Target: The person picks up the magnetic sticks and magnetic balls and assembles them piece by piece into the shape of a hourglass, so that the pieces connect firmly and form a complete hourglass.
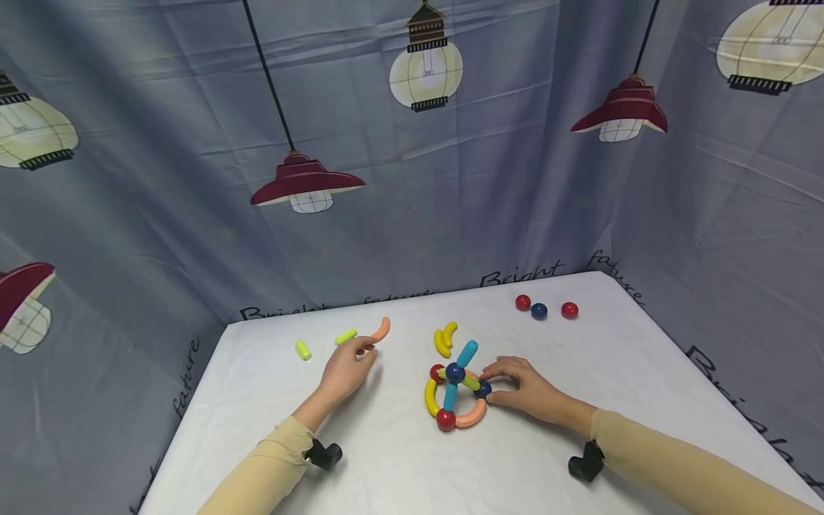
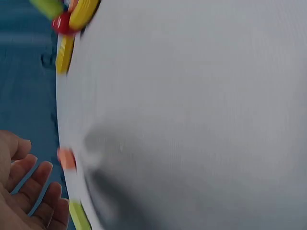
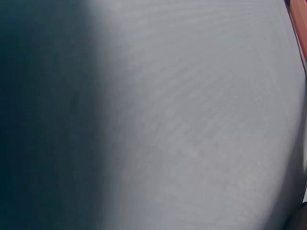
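Note:
A built figure of balls and rods stands mid-table in the head view. It has a red ball (image 1: 445, 420) in front, a dark blue ball (image 1: 455, 373) on top with a light blue rod (image 1: 467, 353) rising from it, and curved yellow and orange rods around its base. My right hand (image 1: 531, 390) pinches the dark blue ball (image 1: 483, 389) at its right side between thumb and fingers. Farther left, my left hand (image 1: 347, 368) hovers with loosely bent fingers, nothing between them, beside a curved orange rod (image 1: 383, 329). The left wrist view shows that hand (image 2: 31, 191) near the orange rod's end (image 2: 66, 158).
Two short yellow-green rods (image 1: 303, 350) (image 1: 346, 336) lie at the left back. Behind the figure are two curved yellow rods (image 1: 442, 343). Two red balls (image 1: 569, 310) and a blue ball (image 1: 538, 311) sit at the back right. A grey curtain (image 1: 418, 214) hangs behind the white table (image 1: 386, 465).

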Demonstrator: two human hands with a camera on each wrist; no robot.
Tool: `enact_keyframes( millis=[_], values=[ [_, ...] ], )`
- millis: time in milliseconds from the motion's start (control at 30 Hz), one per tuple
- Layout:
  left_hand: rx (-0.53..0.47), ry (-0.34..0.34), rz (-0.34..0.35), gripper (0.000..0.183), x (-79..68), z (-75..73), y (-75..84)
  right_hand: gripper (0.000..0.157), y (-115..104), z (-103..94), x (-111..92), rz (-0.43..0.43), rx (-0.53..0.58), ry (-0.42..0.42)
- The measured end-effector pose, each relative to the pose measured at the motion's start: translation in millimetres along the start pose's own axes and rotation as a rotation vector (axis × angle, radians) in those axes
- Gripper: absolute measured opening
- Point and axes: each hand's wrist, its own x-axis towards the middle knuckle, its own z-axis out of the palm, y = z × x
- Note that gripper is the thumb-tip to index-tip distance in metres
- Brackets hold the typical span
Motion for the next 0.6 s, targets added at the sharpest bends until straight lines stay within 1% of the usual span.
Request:
enact_keyframes(
  millis=[133,233,333,400,467,533,600],
  values=[
    [0.082,0.086,-0.134,0.035,4.2,-31.0,-28.8,0.031,2,1.2,1,0.003,-0.006,0.009],
    [0.139,0.12,-0.234,0.038,6.8,-50.3,-50.2,0.031,2,1.2,1,0.003,-0.004,0.014],
    [0.164,0.151,-0.322,0.041,7.4,-65.4,-67.0,0.031,1,1.1,0,-0.001,0.0,0.013],
    [0.17,0.165,-0.377,0.044,7.0,-72.6,-75.2,0.031,1,0.9,-1,-0.001,0.001,0.011],
    [0.163,0.168,-0.431,0.048,7.1,-76.7,-80.7,0.031,0,0.9,-1,0.001,0.004,0.01],
    [0.157,0.158,-0.478,0.053,7.7,-79.0,-84.6,0.031,0,0.9,-1,0.005,0.011,0.011],
    [0.163,0.144,-0.509,0.059,8.6,-79.9,-86.6,0.031,-1,1.1,-1,0.01,0.015,0.012]
  ],
)
